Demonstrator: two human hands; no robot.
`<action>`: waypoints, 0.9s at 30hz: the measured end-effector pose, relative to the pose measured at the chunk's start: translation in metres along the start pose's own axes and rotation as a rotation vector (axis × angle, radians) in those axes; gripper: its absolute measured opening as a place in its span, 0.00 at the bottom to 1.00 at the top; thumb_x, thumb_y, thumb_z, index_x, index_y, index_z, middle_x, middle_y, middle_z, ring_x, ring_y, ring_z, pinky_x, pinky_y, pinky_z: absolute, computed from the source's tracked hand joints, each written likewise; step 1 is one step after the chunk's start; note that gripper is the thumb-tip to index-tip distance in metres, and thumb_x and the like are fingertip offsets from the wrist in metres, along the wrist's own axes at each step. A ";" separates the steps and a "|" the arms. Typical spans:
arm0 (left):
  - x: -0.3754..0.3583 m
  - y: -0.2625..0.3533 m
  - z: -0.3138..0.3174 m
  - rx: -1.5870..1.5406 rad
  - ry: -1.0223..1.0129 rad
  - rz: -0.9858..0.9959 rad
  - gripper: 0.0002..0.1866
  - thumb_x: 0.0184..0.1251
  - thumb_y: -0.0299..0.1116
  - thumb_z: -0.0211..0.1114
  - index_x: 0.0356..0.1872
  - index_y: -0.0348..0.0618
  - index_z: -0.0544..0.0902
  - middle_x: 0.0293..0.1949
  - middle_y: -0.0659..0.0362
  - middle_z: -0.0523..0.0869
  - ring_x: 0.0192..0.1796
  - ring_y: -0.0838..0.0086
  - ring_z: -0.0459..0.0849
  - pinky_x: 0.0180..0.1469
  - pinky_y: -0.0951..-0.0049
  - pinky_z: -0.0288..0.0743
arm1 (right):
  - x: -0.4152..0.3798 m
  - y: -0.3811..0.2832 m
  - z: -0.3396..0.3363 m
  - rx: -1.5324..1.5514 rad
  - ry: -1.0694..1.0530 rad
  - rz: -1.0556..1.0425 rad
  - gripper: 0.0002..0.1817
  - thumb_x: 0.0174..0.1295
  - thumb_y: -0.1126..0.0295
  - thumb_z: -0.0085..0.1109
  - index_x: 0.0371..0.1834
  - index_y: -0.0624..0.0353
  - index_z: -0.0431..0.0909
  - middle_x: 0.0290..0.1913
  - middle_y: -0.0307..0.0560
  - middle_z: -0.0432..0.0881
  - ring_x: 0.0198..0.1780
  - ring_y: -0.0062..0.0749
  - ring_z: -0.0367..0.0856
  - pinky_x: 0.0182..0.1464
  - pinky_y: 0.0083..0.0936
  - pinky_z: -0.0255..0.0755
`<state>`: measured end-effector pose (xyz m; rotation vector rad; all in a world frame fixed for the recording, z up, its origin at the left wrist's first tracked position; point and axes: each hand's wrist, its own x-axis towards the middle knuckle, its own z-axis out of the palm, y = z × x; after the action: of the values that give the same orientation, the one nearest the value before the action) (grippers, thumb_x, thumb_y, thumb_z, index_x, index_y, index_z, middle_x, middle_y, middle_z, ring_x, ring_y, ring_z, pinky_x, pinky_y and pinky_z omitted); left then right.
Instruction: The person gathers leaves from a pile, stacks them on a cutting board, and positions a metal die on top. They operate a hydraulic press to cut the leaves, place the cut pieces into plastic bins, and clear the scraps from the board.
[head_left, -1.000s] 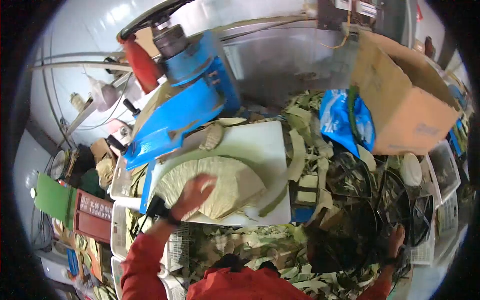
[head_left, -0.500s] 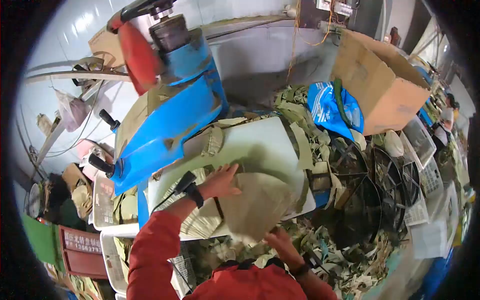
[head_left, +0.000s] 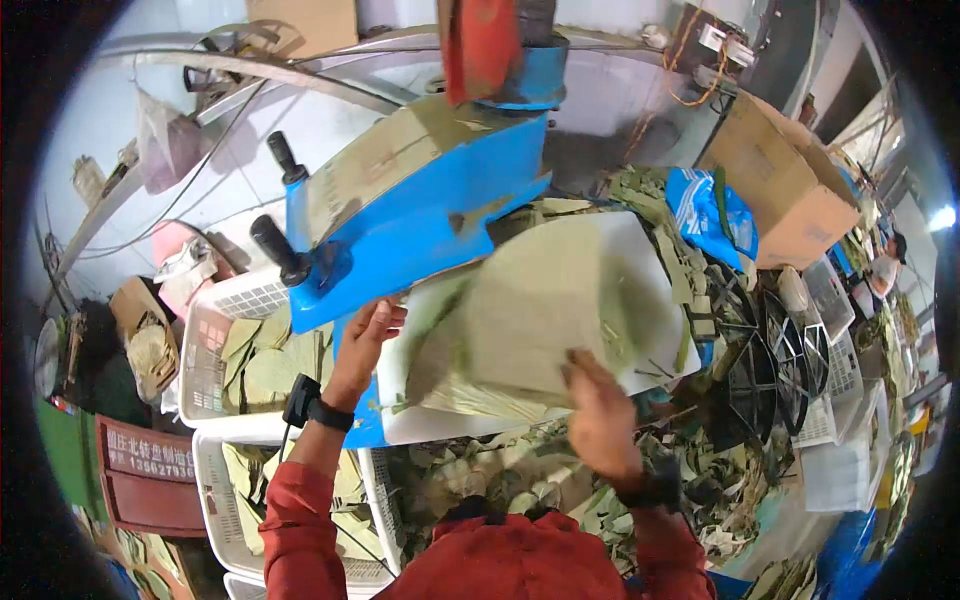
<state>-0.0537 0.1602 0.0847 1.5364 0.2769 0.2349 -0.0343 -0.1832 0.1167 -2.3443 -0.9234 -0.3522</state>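
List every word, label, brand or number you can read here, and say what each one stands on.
"庄北转盘制": white characters on the dark-red rectangular panel; the characters at either end are unclear.
"13": start of a number on the same panel, below; its remaining digits are too blurred to trust.
Too blurred to read: any print on the tan cardboard sheet on the blue machine arm, the brown cardboard box or the white-striped blue plastic bag.

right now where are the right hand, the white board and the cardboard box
Right hand [head_left: 606, 420], head view: middle of hand.
White board [head_left: 642, 262], head view: bare upper right part.
Cardboard box [head_left: 765, 180], head view: left side.
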 end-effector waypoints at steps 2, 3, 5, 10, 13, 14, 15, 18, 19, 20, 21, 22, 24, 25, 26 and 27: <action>-0.003 -0.019 -0.010 0.024 0.001 -0.053 0.26 0.70 0.51 0.51 0.55 0.38 0.74 0.48 0.56 0.81 0.50 0.73 0.77 0.53 0.72 0.70 | -0.001 -0.007 0.047 -0.144 -0.110 -0.131 0.32 0.47 0.76 0.54 0.61 0.52 0.68 0.62 0.54 0.69 0.62 0.54 0.68 0.61 0.45 0.63; -0.003 -0.029 -0.011 0.036 -0.002 -0.080 0.27 0.70 0.52 0.51 0.55 0.37 0.74 0.47 0.56 0.81 0.49 0.72 0.78 0.53 0.71 0.70 | -0.011 0.001 0.079 -0.200 -0.169 -0.152 0.32 0.47 0.76 0.54 0.62 0.50 0.68 0.63 0.54 0.68 0.63 0.54 0.66 0.61 0.46 0.62; 0.008 -0.065 -0.002 0.119 -0.058 -0.109 0.32 0.65 0.51 0.57 0.59 0.32 0.69 0.48 0.51 0.80 0.51 0.66 0.77 0.54 0.70 0.69 | -0.015 0.000 0.097 -0.251 -0.218 -0.174 0.32 0.48 0.75 0.55 0.62 0.49 0.67 0.63 0.54 0.67 0.64 0.55 0.64 0.61 0.48 0.61; 0.022 -0.050 0.029 0.829 -0.235 -0.001 0.46 0.51 0.49 0.67 0.65 0.27 0.59 0.57 0.39 0.73 0.62 0.55 0.69 0.62 0.68 0.64 | -0.018 0.002 0.074 -0.053 -0.202 -0.156 0.31 0.51 0.70 0.58 0.63 0.56 0.64 0.64 0.57 0.64 0.64 0.55 0.64 0.62 0.45 0.59; 0.017 -0.066 0.042 0.813 -0.269 -0.051 0.50 0.49 0.49 0.68 0.66 0.26 0.54 0.63 0.36 0.64 0.67 0.50 0.62 0.68 0.64 0.57 | -0.058 0.032 0.042 0.479 -0.018 0.175 0.32 0.54 0.64 0.60 0.63 0.60 0.63 0.61 0.61 0.67 0.63 0.53 0.65 0.63 0.44 0.58; 0.010 -0.063 0.051 0.767 -0.294 -0.115 0.50 0.50 0.49 0.67 0.67 0.26 0.53 0.65 0.35 0.60 0.68 0.48 0.59 0.69 0.63 0.55 | -0.070 0.046 0.030 0.644 -0.057 0.301 0.31 0.54 0.64 0.60 0.62 0.60 0.64 0.60 0.61 0.68 0.62 0.52 0.65 0.63 0.44 0.58; 0.000 -0.064 0.066 0.802 -0.273 -0.086 0.50 0.50 0.49 0.67 0.67 0.26 0.52 0.65 0.35 0.60 0.68 0.48 0.59 0.69 0.63 0.54 | -0.082 0.061 0.016 0.809 -0.105 0.428 0.30 0.54 0.64 0.60 0.62 0.59 0.65 0.59 0.61 0.69 0.62 0.51 0.66 0.63 0.43 0.59; -0.032 -0.071 0.110 0.751 -0.253 -0.013 0.49 0.49 0.47 0.67 0.67 0.27 0.52 0.63 0.35 0.62 0.67 0.47 0.60 0.69 0.61 0.55 | -0.144 0.107 0.033 0.582 -0.130 0.318 0.22 0.54 0.68 0.58 0.54 0.62 0.72 0.53 0.60 0.74 0.57 0.51 0.70 0.60 0.37 0.63; -0.046 -0.069 0.121 0.763 -0.218 0.026 0.51 0.49 0.49 0.67 0.67 0.28 0.52 0.62 0.35 0.64 0.65 0.47 0.62 0.67 0.60 0.56 | -0.145 0.115 0.036 0.498 -0.156 0.256 0.19 0.53 0.70 0.58 0.49 0.62 0.75 0.50 0.59 0.76 0.54 0.51 0.72 0.58 0.36 0.65; -0.058 -0.067 0.131 0.776 -0.182 0.064 0.52 0.48 0.51 0.68 0.67 0.28 0.53 0.60 0.35 0.65 0.64 0.47 0.64 0.66 0.58 0.58 | -0.145 0.123 0.039 0.415 -0.178 0.194 0.16 0.52 0.72 0.57 0.45 0.63 0.77 0.47 0.59 0.78 0.52 0.51 0.74 0.55 0.36 0.67; -0.070 -0.066 0.142 0.790 -0.145 0.102 0.53 0.47 0.53 0.69 0.67 0.28 0.53 0.59 0.35 0.66 0.62 0.47 0.65 0.65 0.57 0.60 | -0.138 0.133 0.040 0.510 -0.301 0.308 0.15 0.47 0.76 0.59 0.41 0.64 0.78 0.45 0.58 0.79 0.48 0.51 0.77 0.53 0.36 0.69; -0.086 -0.048 0.146 0.771 -0.084 0.077 0.54 0.47 0.54 0.70 0.67 0.28 0.52 0.59 0.34 0.66 0.62 0.45 0.65 0.64 0.57 0.60 | -0.126 0.114 0.007 0.322 -0.154 0.112 0.14 0.45 0.78 0.61 0.39 0.65 0.78 0.41 0.56 0.81 0.44 0.46 0.79 0.49 0.33 0.71; -0.112 -0.042 0.146 0.744 -0.011 0.070 0.58 0.47 0.58 0.71 0.68 0.28 0.47 0.61 0.35 0.63 0.65 0.47 0.61 0.65 0.57 0.58 | -0.123 0.134 -0.012 0.503 -0.418 0.265 0.18 0.45 0.76 0.65 0.43 0.64 0.78 0.41 0.56 0.81 0.47 0.47 0.79 0.49 0.36 0.72; -0.130 -0.029 0.145 0.490 -0.052 -0.044 0.58 0.50 0.57 0.70 0.69 0.29 0.46 0.64 0.37 0.60 0.67 0.50 0.59 0.67 0.59 0.55 | -0.123 0.133 -0.019 0.554 -0.484 0.327 0.21 0.51 0.75 0.59 0.51 0.64 0.73 0.45 0.56 0.79 0.51 0.45 0.76 0.51 0.36 0.71; -0.149 -0.011 0.148 0.226 -0.090 -0.132 0.57 0.52 0.57 0.69 0.70 0.29 0.44 0.66 0.38 0.58 0.70 0.52 0.56 0.69 0.61 0.53 | -0.117 0.120 -0.016 0.782 -0.430 0.481 0.22 0.57 0.70 0.55 0.55 0.65 0.69 0.50 0.55 0.75 0.53 0.43 0.75 0.53 0.35 0.69; -0.165 -0.005 0.149 0.113 -0.054 -0.131 0.56 0.54 0.55 0.68 0.70 0.30 0.43 0.68 0.40 0.55 0.71 0.56 0.53 0.69 0.64 0.51 | -0.110 0.108 -0.013 1.008 -0.343 0.630 0.23 0.63 0.64 0.51 0.58 0.66 0.66 0.55 0.54 0.72 0.55 0.41 0.73 0.55 0.35 0.68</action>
<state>-0.1626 -0.0341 0.0872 1.6267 0.3512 0.0749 -0.0401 -0.3128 0.0325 -1.6018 -0.3022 0.6496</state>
